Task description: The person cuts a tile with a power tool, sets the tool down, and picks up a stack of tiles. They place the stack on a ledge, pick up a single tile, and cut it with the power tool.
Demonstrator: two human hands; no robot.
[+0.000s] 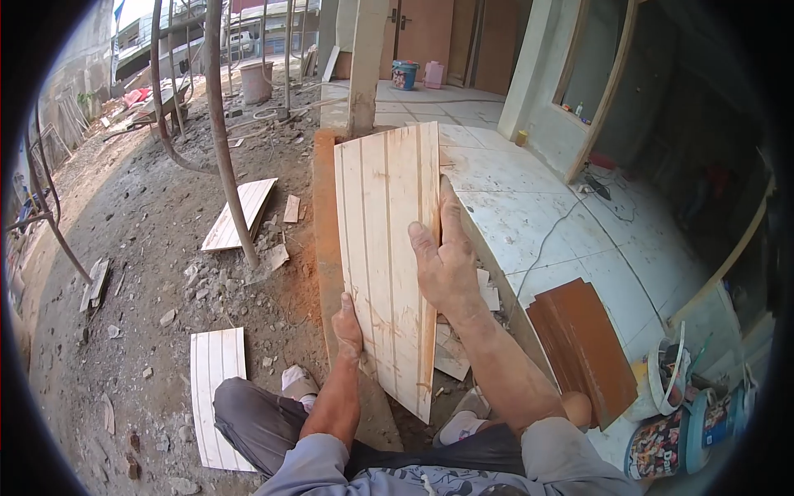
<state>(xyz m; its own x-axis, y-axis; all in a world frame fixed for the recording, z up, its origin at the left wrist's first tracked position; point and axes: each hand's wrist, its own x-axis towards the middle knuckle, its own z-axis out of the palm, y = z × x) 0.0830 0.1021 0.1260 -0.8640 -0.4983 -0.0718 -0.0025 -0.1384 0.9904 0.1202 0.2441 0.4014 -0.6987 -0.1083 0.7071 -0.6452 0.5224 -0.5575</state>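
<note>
A long pale grooved panel (385, 240), wood-like in look, is held tilted in front of me, with its far end raised. My left hand (346, 326) grips its left edge low down, the thumb lying over the face. My right hand (445, 252) clasps the right edge higher up, thumb on the face and index finger stretched along the side. The fingers behind the panel are hidden. Below its right edge lie broken pale pieces (451, 355). Another pale grooved panel (217, 364) lies on the ground by my left knee.
Farther left, more pale panels (240, 213) lie beside a metal pole (222, 140) on rubble-strewn ground. To the right, reddish-brown panels (583, 347) rest by the white tiled floor (554, 223). Paint buckets (657, 446) stand at lower right. A cable (546, 240) crosses the tiles.
</note>
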